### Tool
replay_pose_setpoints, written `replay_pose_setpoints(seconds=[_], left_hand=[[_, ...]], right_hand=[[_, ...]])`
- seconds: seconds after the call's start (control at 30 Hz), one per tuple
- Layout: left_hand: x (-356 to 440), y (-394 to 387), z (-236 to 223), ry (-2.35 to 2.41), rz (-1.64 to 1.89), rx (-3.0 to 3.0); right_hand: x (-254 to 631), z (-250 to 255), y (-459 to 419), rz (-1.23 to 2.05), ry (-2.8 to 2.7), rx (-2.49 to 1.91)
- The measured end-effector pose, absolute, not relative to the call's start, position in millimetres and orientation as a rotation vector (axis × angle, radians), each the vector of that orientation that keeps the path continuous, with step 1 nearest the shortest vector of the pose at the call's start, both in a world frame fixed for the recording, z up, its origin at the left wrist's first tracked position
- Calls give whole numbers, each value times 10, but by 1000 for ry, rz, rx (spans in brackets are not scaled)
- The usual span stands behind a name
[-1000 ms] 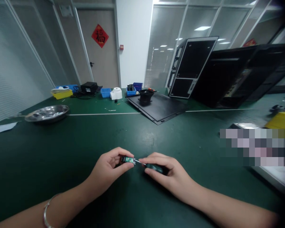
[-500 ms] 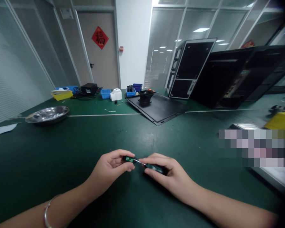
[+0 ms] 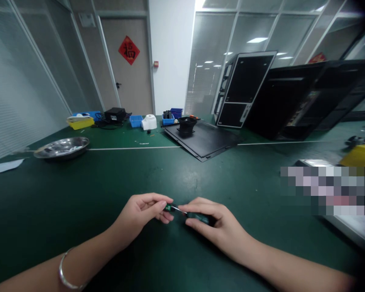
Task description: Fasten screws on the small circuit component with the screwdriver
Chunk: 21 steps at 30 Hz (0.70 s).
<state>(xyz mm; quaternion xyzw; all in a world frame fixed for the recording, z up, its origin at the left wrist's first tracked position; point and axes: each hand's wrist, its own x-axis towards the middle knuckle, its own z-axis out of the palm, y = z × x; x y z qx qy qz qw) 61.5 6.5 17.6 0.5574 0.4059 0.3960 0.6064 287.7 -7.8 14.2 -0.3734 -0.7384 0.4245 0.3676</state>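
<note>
Above the green table, my left hand point(image 3: 144, 209) pinches a small green circuit board with black parts point(image 3: 168, 207). The thumb lies across the board and hides much of it. My right hand point(image 3: 222, 223) is wrapped round the dark handle of a screwdriver point(image 3: 198, 218). Its thin metal shaft points left and reaches the right end of the board. Whether the tip sits in a screw is too small to tell.
A black flat panel point(image 3: 211, 140) lies farther back, with a black funnel-shaped part point(image 3: 186, 125) on it. At left stands a metal bowl point(image 3: 79, 148). Black cases point(image 3: 251, 79) rise at the back right. Blue bins point(image 3: 136, 121) and a white housing point(image 3: 149, 121) line the far side.
My left thumb has moved up over the circuit board and covers more of it. The right hand and screwdriver have hardly moved.
</note>
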Motion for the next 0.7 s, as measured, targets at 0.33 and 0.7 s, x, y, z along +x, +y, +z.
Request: replay_pose_setpoints(seconds=[0.33, 0.7], left_hand=[[602, 82, 192, 930, 879, 1272], [582, 64, 200, 933, 854, 1277]], right_hand=[[2875, 146, -75, 1086, -1895, -932], [2872, 149, -81, 1092, -1898, -932]])
